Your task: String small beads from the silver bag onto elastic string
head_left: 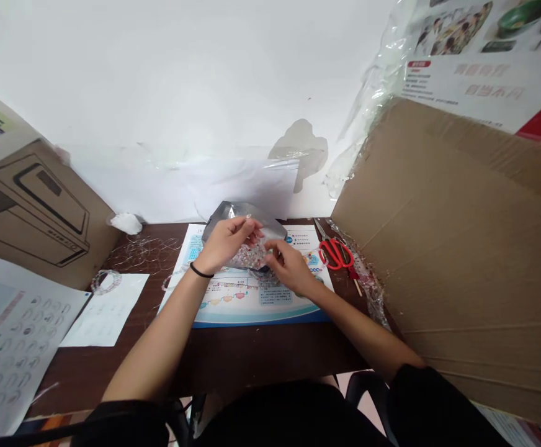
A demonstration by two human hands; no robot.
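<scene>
Both my hands are raised over a printed paper mat [252, 304] on the table. My left hand [228, 243], with a black band on its wrist, pinches the upper edge of a silver foil pouch [233, 218]. The pouch has a transparent lower part showing many small multicoloured beads [248, 256]. My right hand [289, 267] grips the pouch's right side, its fingertips on the bead-filled part. Part of the pouch is hidden behind my fingers. A few loose beads seem to lie on the mat under my hands.
Red-handled scissors [335, 254] and crumpled transparent plastic [368, 279] lie to the right, against a large cardboard sheet [438, 248]. To the left are a white paper [107, 313] with a beaded loop [105, 281], tangled thin threads [144, 251], a printed sheet [14, 329] and a cardboard box [28, 205].
</scene>
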